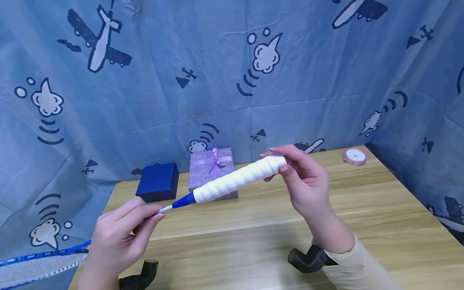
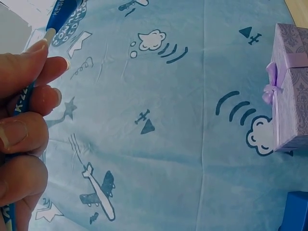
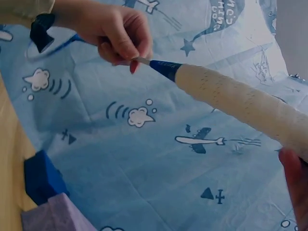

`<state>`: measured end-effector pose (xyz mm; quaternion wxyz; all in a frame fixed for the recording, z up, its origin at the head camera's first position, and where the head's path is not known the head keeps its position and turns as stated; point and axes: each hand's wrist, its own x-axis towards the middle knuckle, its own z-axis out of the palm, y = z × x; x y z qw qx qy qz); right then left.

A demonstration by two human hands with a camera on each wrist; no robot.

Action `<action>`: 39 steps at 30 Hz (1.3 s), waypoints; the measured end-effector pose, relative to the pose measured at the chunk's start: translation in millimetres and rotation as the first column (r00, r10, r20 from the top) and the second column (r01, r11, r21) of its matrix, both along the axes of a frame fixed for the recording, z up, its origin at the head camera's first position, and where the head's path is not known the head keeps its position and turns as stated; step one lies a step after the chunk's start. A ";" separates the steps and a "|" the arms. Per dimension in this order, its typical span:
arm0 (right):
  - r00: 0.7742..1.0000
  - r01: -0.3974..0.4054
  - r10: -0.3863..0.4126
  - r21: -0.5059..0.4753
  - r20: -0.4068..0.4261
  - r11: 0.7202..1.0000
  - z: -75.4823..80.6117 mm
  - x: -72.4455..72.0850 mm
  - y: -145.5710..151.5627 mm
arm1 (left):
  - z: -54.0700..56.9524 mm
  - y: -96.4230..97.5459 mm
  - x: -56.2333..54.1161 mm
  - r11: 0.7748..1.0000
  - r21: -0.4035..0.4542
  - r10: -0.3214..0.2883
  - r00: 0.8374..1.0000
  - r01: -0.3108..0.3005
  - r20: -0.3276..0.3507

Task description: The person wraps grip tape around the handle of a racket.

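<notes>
A badminton racket (image 1: 239,179) is held up at a slant over the table, its handle wrapped in white perforated grip tape. My left hand (image 1: 123,229) pinches the thin shaft just below the blue cone (image 1: 184,200). At the butt end, the fingers and thumb of my right hand (image 1: 306,177) grip the white wrap. The blue-rimmed racket head (image 1: 43,266) sticks out past my left wrist at the lower left, partly cut off. In the left wrist view, my fingers curl round the blue shaft (image 2: 23,98). The right wrist view shows the wrapped handle (image 3: 231,96) running to the right edge.
A dark blue box (image 1: 157,181) and a lilac gift box (image 1: 206,169) with a ribbon bow stand at the back of the wooden table (image 1: 362,209). A roll of pink ribbon (image 1: 355,156) lies at the back right. Behind hangs a blue curtain (image 1: 203,48) printed with planes.
</notes>
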<state>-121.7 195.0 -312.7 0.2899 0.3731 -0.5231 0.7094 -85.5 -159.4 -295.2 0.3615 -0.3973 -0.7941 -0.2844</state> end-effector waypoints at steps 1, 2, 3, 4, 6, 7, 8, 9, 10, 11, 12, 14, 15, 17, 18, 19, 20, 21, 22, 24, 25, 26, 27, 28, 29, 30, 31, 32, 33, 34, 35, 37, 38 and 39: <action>0.999 0.042 -0.042 0.002 0.000 0.999 0.2 0.5 -1.0 | -0.1 0.4 0.1 1.000 -0.004 0.001 1.000 -0.001 -0.004; 0.996 0.088 -0.088 0.005 0.004 0.996 0.4 1.1 -2.0 | -0.2 0.8 0.1 1.000 -0.008 0.002 1.000 -0.002 -0.007; 0.992 0.126 -0.126 0.007 0.006 0.992 0.6 1.9 -3.2 | -0.2 1.2 0.2 1.000 -0.012 0.003 1.000 -0.003 -0.013; 0.985 0.172 -0.172 0.011 0.005 0.985 0.7 2.7 -4.5 | -0.1 1.6 0.3 1.000 -0.016 0.005 1.000 -0.005 -0.016; 0.965 0.264 -0.264 0.032 -0.005 0.964 0.8 4.6 -6.6 | 0.1 2.2 0.5 1.000 -0.021 0.006 1.000 -0.007 -0.022; 0.954 0.300 -0.299 0.038 -0.012 0.953 0.6 5.3 -7.6 | 0.2 2.4 0.7 1.000 -0.026 0.012 1.000 -0.013 -0.022; 0.946 0.325 -0.324 0.042 -0.018 0.945 0.2 6.1 -8.4 | 0.4 2.5 0.9 0.999 -0.031 0.018 1.000 -0.019 -0.021; 0.940 0.342 -0.341 0.044 -0.022 0.939 -0.1 6.6 -8.9 | 0.5 2.6 1.0 0.999 -0.038 0.024 1.000 -0.025 -0.019; 0.933 0.359 -0.358 0.054 -0.026 0.932 -0.3 6.9 -9.1 | 0.4 2.5 1.4 0.999 -0.043 0.030 0.999 -0.031 -0.019; 0.931 0.364 -0.364 0.065 -0.019 0.929 -0.3 7.0 -8.8 | 0.4 2.2 1.6 0.998 -0.049 0.036 0.999 -0.037 -0.019; 0.933 0.359 -0.360 0.081 -0.005 0.930 -0.2 6.8 -7.9 | 0.3 2.0 1.8 0.998 -0.053 0.041 0.999 -0.042 -0.019; 0.943 0.326 -0.332 0.113 0.029 0.938 0.4 6.1 -4.8 | 0.1 1.6 1.9 0.997 -0.062 0.052 0.999 -0.053 -0.018; 0.951 0.297 -0.305 0.126 0.047 0.946 0.9 5.6 -2.8 | 0.0 1.3 1.9 0.996 -0.063 0.056 0.998 -0.057 -0.017; 0.974 0.202 -0.212 0.124 0.077 0.971 2.3 4.5 1.3 | -0.1 0.8 1.8 0.996 -0.060 0.058 0.998 -0.059 -0.015; 0.985 0.141 -0.151 0.110 0.081 0.984 3.0 3.9 3.3 | -0.3 0.6 1.7 0.997 -0.057 0.055 0.998 -0.056 -0.013; 0.993 0.081 -0.089 0.089 0.081 0.993 3.7 3.5 4.8 | -0.2 0.4 1.6 0.997 -0.056 0.055 0.998 -0.056 -0.010; 0.997 0.025 -0.030 0.067 0.076 0.997 4.7 3.1 6.1 | -0.2 0.2 1.5 0.997 -0.055 0.053 0.999 -0.053 -0.007; 0.997 -0.023 0.019 0.049 0.072 0.999 5.6 3.0 7.2 | -0.3 0.2 1.4 0.997 -0.052 0.049 0.999 -0.049 -0.005; 0.996 -0.059 0.056 0.036 0.068 0.998 6.5 2.9 8.0 | -0.2 0.2 1.4 0.998 -0.052 0.047 0.999 -0.047 -0.002; 0.993 -0.090 0.088 0.023 0.073 0.996 7.8 3.3 9.0 | -0.1 0.3 1.2 0.997 -0.055 0.048 0.999 -0.048 0.000; 0.993 -0.083 0.081 0.026 0.085 0.996 7.2 3.6 8.4 | -0.9 -0.4 1.8 0.997 -0.059 0.055 0.998 -0.054 0.005; 0.993 -0.070 0.066 0.034 0.101 0.997 6.7 4.0 7.7 | -1.8 -0.9 2.5 0.996 -0.063 0.061 0.998 -0.061 0.008; 0.992 -0.049 0.043 0.045 0.122 0.998 5.9 4.6 7.0 | -2.5 -1.4 3.2 0.995 -0.069 0.071 0.997 -0.070 0.012; 0.990 -0.028 0.019 0.061 0.142 0.998 5.3 5.1 6.5 | -3.3 -1.5 3.6 0.995 -0.073 0.076 0.997 -0.074 0.014; 0.987 -0.007 -0.006 0.079 0.161 0.997 4.5 5.6 6.1 | -4.1 -1.5 4.1 0.994 -0.078 0.082 0.997 -0.081 0.015; 0.983 0.017 -0.035 0.103 0.178 0.994 3.8 6.1 6.3 | -5.1 -1.2 4.3 0.993 -0.082 0.085 0.996 -0.084 0.011; 0.979 0.044 -0.069 0.137 0.190 0.990 3.3 6.9 7.2 | -5.8 -0.6 4.2 0.992 -0.089 0.086 0.996 -0.085 0.009; 0.976 0.061 -0.094 0.166 0.194 0.984 2.7 7.6 8.7 | -6.2 0.2 3.8 0.992 -0.097 0.087 0.996 -0.086 0.006; 0.976 0.073 -0.110 0.193 0.189 0.978 2.4 8.1 10.8 | -6.4 1.2 3.1 0.991 -0.106 0.086 0.996 -0.085 0.001; 0.977 0.084 -0.125 0.223 0.176 0.971 2.1 8.5 13.4 | -6.4 2.4 2.2 0.990 -0.116 0.084 0.996 -0.084 -0.003; 0.975 0.116 -0.162 0.271 0.150 0.955 2.2 9.2 16.2 | -6.3 3.5 1.2 0.988 -0.127 0.087 0.996 -0.087 -0.009; 0.967 0.212 -0.250 0.393 0.048 0.895 2.7 11.0 22.2 | -5.7 5.9 -0.9 0.985 -0.148 0.081 0.997 -0.083 -0.015; 0.959 0.262 -0.284 0.448 -0.018 0.855 2.8 12.1 24.3 | -5.4 7.2 -1.6 0.984 -0.160 0.078 0.997 -0.080 -0.015; 0.940 0.326 -0.330 0.510 -0.087 0.796 3.1 14.1 26.0 | -5.5 8.5 -2.2 0.982 -0.172 0.075 0.997 -0.076 -0.014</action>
